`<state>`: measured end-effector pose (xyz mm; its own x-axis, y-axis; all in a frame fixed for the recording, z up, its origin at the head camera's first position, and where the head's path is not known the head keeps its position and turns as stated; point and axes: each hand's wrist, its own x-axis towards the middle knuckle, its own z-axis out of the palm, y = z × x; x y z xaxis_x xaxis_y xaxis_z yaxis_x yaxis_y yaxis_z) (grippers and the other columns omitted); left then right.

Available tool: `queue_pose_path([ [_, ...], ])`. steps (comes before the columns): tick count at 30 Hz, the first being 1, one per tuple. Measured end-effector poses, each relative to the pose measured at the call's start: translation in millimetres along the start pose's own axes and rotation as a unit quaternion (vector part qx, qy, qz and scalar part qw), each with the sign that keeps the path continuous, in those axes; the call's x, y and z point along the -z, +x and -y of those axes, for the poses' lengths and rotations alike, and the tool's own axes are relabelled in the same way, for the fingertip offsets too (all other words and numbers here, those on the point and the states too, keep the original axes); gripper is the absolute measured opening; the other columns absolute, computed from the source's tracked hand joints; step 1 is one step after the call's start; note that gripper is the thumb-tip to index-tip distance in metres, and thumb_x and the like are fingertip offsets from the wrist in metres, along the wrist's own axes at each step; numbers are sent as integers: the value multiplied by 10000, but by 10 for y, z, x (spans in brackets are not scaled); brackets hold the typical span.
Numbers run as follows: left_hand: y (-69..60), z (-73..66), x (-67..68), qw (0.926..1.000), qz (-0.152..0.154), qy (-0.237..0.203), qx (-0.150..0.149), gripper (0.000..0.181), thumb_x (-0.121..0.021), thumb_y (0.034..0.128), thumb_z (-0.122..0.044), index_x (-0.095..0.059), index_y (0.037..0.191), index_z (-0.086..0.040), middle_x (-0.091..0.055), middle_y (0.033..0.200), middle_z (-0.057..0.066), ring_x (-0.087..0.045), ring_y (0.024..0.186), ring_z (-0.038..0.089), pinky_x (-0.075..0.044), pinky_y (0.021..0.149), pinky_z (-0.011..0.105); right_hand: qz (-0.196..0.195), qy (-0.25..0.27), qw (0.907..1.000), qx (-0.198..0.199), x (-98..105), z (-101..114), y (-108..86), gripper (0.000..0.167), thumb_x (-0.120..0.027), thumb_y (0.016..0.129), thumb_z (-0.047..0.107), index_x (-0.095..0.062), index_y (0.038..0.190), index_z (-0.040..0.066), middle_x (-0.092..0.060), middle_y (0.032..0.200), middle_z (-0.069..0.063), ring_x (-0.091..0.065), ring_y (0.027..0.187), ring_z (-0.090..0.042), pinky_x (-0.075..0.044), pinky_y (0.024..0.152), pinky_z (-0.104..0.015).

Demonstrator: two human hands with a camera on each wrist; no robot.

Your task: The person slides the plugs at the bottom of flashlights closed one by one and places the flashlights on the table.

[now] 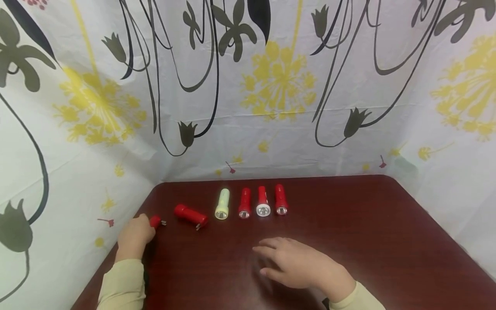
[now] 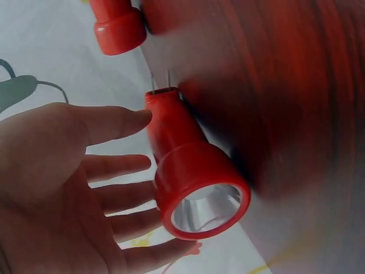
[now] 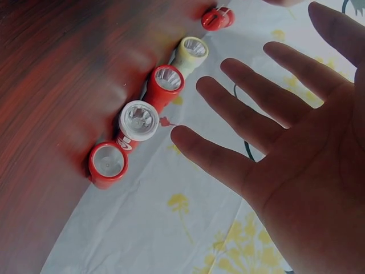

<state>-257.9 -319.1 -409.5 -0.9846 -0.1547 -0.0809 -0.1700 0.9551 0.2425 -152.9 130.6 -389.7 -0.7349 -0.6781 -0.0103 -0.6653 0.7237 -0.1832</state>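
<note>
At the table's left edge, my left hand is at a red flashlight with two metal prongs at its tail. In the left wrist view the thumb and extended fingers lie along one side of it, with some fingertips hidden at its head. Just right of it lies another red flashlight, also with prongs out. My right hand hovers low over the table's front middle, holding nothing; its fingers look spread in the right wrist view.
A row stands across the table's back: a pale yellow-green flashlight, a red one, a red one with a white head, and another red one. Patterned cloth rises behind the dark red table and along both sides.
</note>
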Motion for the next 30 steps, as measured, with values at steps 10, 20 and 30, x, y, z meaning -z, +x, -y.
queue_pose_path([
  [10,28,14,-28,10000,51,-31,51,266,-596,968,-131,-590,1117,90,-671,1024,343,-672,859,434,-556,716,583,56,134,9998,-112,1,-10,-40,537,-689,1021,431,-590,1516,251,-617,1512,21,-590,1402,-223,-507,1171,-481],
  [20,58,50,-63,10000,13,-45,56,277,-614,954,-150,-583,1125,65,-680,1046,331,-678,890,444,-547,731,599,-73,19,9999,-138,-7,-35,-86,530,-685,1025,410,-590,1518,239,-627,1502,7,-598,1394,-225,-510,1164,-482],
  [30,29,63,-61,9997,-80,-187,114,419,-631,918,-141,-523,1231,115,-672,1062,350,-672,875,441,-550,709,588,-12,158,9996,-254,26,-36,-120,543,-703,1009,418,-592,1514,253,-631,1494,15,-600,1388,-226,-519,1154,-490],
])
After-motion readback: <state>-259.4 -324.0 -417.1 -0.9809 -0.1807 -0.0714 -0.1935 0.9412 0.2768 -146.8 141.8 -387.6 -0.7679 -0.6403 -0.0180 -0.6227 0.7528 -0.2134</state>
